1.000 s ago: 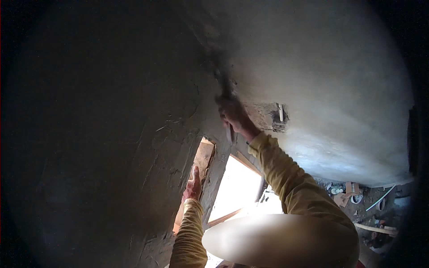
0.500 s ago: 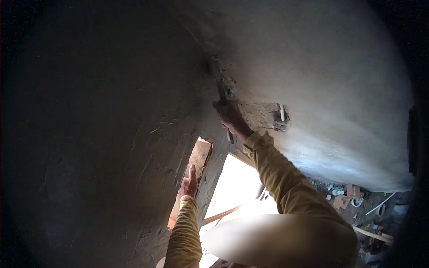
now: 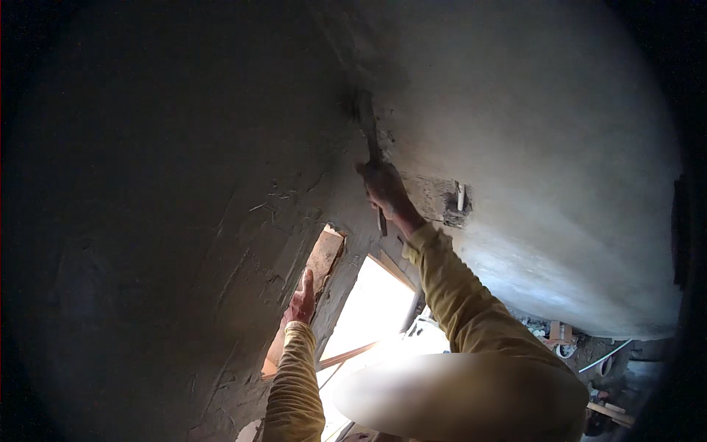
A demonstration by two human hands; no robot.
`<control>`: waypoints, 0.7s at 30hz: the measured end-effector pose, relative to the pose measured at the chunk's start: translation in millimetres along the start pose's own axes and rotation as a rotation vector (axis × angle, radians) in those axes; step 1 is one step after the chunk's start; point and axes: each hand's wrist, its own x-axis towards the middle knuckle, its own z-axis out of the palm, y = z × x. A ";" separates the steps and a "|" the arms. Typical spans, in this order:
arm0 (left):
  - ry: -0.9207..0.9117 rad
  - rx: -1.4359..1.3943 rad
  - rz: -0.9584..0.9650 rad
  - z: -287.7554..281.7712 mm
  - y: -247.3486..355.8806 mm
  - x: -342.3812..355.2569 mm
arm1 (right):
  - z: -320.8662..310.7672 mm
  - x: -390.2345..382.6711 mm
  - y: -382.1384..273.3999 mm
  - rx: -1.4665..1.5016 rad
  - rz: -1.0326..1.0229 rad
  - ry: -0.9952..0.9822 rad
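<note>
Clock: read from the middle of the view, with 12 at its top.
Right hand: near 1 o'clock, the hand (image 3: 383,190) is curled into a fist round the tool (image 3: 369,129), fingers drawn in tight.
Tool: its long dark end points from the fist toward a little before 12, and a short end pokes out below toward 6 (too dark up there to tell whether the tip touches).
Left hand: at 7 o'clock, the hand (image 3: 300,300) holds the board (image 3: 326,250), thumb laid straight along its face; the other fingers are mostly hidden, so how far they wrap cannot be told.
Board: at 7 o'clock, orange-brown, slanted from 1 toward 7 beside the dark wall (image 3: 147,221).
Pale wall: the wall (image 3: 560,147) fills the 2 o'clock side; just before 3 sits a rough hole (image 3: 455,216) with a pipe (image 3: 461,197).
Opening: bright, the opening (image 3: 368,302) lies at 6, between the two sleeves.
Change: against half a second ago, the tool stands more upright, the right hand sits higher relative to the hole, both grips are kept, and the view has turned slightly.
</note>
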 end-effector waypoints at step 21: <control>0.125 -0.082 0.191 12.0 -19.1 11.8 | -34.0 -16.1 -10.2 0.195 -0.079 -0.109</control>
